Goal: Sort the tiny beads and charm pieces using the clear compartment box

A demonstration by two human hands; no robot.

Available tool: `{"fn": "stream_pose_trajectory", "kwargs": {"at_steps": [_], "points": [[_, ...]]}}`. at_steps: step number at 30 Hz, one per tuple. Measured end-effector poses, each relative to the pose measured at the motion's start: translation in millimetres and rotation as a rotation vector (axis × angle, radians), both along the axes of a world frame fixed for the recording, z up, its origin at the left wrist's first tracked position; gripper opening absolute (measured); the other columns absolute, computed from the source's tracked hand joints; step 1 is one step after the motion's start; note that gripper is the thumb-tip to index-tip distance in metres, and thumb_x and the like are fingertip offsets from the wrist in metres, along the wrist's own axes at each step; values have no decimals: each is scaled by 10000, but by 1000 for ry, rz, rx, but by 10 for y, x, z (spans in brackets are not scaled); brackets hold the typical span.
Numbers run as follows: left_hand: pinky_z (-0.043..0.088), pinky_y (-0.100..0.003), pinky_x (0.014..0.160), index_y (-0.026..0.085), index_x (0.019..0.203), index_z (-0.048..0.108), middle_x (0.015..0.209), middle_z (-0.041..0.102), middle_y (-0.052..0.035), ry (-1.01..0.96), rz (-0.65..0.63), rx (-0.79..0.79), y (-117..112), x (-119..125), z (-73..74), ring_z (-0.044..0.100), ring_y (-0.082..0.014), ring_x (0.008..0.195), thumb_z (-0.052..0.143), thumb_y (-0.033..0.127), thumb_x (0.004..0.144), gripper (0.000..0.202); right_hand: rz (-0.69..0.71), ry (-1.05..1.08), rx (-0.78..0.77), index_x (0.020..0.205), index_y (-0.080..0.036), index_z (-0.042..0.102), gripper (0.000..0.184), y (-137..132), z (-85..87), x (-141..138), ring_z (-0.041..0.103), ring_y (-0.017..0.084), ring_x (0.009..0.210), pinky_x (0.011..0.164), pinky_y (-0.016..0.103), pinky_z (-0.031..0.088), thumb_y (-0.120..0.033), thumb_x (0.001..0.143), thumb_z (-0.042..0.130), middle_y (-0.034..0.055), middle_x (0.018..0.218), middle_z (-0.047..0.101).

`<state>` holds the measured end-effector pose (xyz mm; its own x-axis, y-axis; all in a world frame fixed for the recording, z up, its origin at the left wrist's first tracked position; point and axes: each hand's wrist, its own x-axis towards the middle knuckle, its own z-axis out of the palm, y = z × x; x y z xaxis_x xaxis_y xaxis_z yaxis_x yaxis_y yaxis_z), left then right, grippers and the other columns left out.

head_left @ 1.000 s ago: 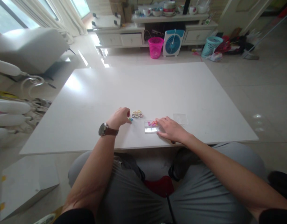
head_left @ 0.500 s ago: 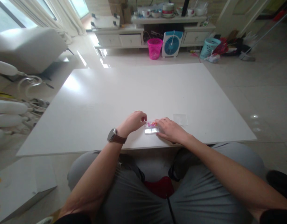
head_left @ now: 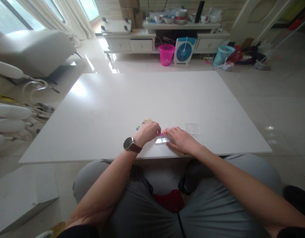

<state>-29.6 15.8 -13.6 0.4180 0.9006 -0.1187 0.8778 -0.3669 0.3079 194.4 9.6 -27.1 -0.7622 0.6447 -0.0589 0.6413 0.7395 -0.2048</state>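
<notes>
Hanging over the clear plastic compartment box (head_left: 158, 141): left hand (head_left: 149, 130), fingertips bunched; whether they pinch anything, I cannot tell from where I stand. Right hand (head_left: 182, 140): open, fingers spread along the box's right end. Contents: small pink and orange pieces (head_left: 164, 133), loose, in the rear part; front compartments smooth, reflective. Hazard, in my judgement: a brushing fingertip could flick pieces over the rim; slack in the right hand could let the box skid on the glossy white tabletop (head_left: 167, 96). Behind the left hand, partly hidden: small blue-and-green pieces (head_left: 137, 127) and cream-coloured ring-like pieces (head_left: 148, 120), which a careless wrist could scatter. Beyond the right hand: thin, transparent, square panel (head_left: 192, 129), lying flat, easily overlooked against white.
</notes>
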Motion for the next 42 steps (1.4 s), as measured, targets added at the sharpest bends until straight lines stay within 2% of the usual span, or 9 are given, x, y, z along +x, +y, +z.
{"fn": "stream_pose_trajectory", "kwargs": {"at_steps": [6,12,16,21,25,30,36,42], "points": [[484,-298,773,203,859,791,896,748,-96,-37,-68,-47,16,-27,45,665,-205,817,632,282,888,179,-13,-42,-13,1512,-121,409,609,-39,61,-11,478,351,1333,1042,495,482,-372,976,551,183,1462,552],[498,-283,806,202,906,768,962,732,-68,-133,-66,-30,10,-132,153,653,-178,824,637,203,842,146,-32,-40,-14,1500,-153,416,584,-64,90,-21,484,334,1333,1040,485,485,-359,975,565,173,1445,564],[493,-275,716,173,936,756,807,717,-55,-162,46,-47,29,-284,285,636,-168,717,639,218,828,166,-27,-27,5,1478,-156,440,576,-65,72,-11,482,336,1334,1052,478,481,-366,962,586,172,1447,559],[469,-259,669,178,840,758,752,725,-36,-105,194,-100,56,-581,390,619,-146,663,643,186,767,136,-8,-47,31,1483,-100,437,592,-58,23,2,475,351,1328,1067,490,471,-367,971,562,193,1446,552],[434,-252,585,175,756,759,722,731,-34,18,310,-230,48,-751,382,631,-157,651,654,176,715,112,10,-58,33,1500,-104,420,616,-57,13,1,462,359,1338,1061,504,472,-376,967,565,205,1456,540],[440,-231,543,160,718,758,660,724,-38,84,392,-404,33,-757,382,654,-160,622,645,124,666,130,2,-75,37,1508,-90,409,636,-82,47,-18,449,379,1351,1060,507,477,-358,955,574,208,1468,529],[476,-216,558,156,693,743,625,720,-40,127,419,-468,54,-681,321,663,-151,597,721,145,661,40,-3,-85,31,1525,-111,394,652,-98,44,-20,436,394,1372,1035,521,499,-342,943,577,206,1492,510],[489,-221,573,149,721,751,630,718,-43,128,423,-471,76,-658,278,669,-153,602,744,134,676,48,-2,-100,33,1532,-88,388,659,-106,29,-5,414,409,1397,1042,531,497,-325,942,559,205,1517,494]]}}
